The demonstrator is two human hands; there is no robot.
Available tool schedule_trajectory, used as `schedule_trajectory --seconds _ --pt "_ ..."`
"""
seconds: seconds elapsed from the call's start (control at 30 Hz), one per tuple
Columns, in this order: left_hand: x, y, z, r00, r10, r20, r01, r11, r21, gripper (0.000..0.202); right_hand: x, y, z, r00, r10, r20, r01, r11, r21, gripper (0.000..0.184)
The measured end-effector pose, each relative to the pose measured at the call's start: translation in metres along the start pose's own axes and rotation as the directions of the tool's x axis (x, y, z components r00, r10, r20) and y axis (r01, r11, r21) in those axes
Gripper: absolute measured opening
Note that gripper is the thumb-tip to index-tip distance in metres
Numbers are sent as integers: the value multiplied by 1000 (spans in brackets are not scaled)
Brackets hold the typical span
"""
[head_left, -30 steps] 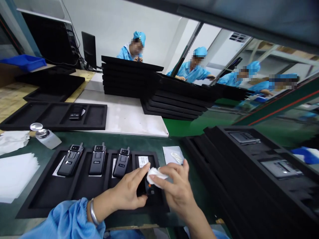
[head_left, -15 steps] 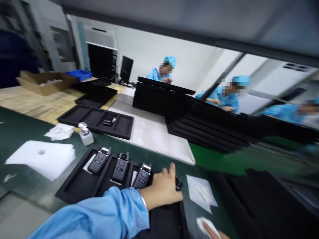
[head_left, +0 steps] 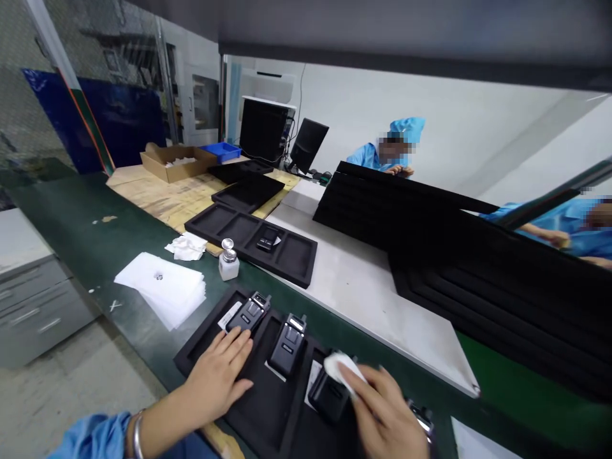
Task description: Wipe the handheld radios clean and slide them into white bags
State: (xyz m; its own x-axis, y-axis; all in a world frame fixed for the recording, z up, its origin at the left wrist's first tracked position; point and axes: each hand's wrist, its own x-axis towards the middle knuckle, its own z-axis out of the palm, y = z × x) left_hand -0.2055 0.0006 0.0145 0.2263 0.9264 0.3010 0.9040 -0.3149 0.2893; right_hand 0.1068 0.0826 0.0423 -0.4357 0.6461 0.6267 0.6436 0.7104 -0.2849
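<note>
1. Black foam tray (head_left: 198,347) lies at the near edge of the green tabletop (head_left: 95,223), with handheld radios set in its slots.
2. Left hand (head_left: 217,376) rests flat on the tray, palm down and fingers spread, gripping nothing; its fingertips lie just beside the first radio (head_left: 249,312).
3. Second radio (head_left: 287,344) sits in the next slot, between the two hands.
4. Right hand (head_left: 387,414) pinches a white cloth (head_left: 342,368) and presses it on the top of the third radio (head_left: 329,395).
5. Both hands are well apart.
6. Behind the tray stand a small capped bottle (head_left: 228,261), a pile of white sheets (head_left: 162,290) and a second tray (head_left: 296,271).
7. Stacked black trays (head_left: 478,268) fill the right side, with a co-worker in blue (head_left: 370,154) behind them.
</note>
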Motion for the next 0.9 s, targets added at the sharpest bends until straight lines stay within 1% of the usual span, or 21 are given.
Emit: schedule_trajectory --seconds 0.07,0.13,0.2,0.27,0.3,0.37,0.47,0.53,0.6,0.67,0.7,0.83,0.9 --pt "-8 -9 3 999 -37 17 37 999 -12 70 53 -18 39 985 -168 41 166 985 37 31" --pt "-9 -10 5 998 -50 30 51 998 -47 72 99 -36 81 969 -226 100 224 974 29 33" --pt "-9 -9 4 997 -57 56 61 995 -73 71 131 -49 116 952 -260 165 260 965 19 36" --pt "-7 -10 4 992 -66 105 75 994 -82 71 147 -54 138 929 -290 231 294 956 17 37" --pt "-6 -11 4 988 -74 136 85 993 -79 70 149 -53 143 917 -299 262 305 952 18 37" --pt "-5 -14 4 976 -75 206 90 994 -67 70 144 -47 144 905 -295 308 306 952 14 36" --pt "-2 -18 6 954 -30 298 47 998 -51 69 130 -39 136 918 -242 315 256 967 -4 36" --pt "0 -19 8 947 1 321 9 1000 -29 68 128 -38 136 927 -210 312 223 975 -7 38" --pt "0 -21 10 953 11 302 -15 1000 11 67 134 -38 140 917 -203 345 216 976 1 38" --pt "0 -23 14 966 26 256 -40 998 52 67 140 -37 144 900 -206 384 222 975 3 39" --pt "-1 -23 16 972 40 231 -57 996 70 67 141 -37 145 900 -202 387 220 976 -2 39" --pt "-3 -23 21 985 92 148 -111 986 123 64 130 -39 141 928 -185 323 205 978 -27 40" --pt "-3 -22 20 990 85 115 -102 984 146 63 130 -41 142 921 -197 337 222 974 -38 40"
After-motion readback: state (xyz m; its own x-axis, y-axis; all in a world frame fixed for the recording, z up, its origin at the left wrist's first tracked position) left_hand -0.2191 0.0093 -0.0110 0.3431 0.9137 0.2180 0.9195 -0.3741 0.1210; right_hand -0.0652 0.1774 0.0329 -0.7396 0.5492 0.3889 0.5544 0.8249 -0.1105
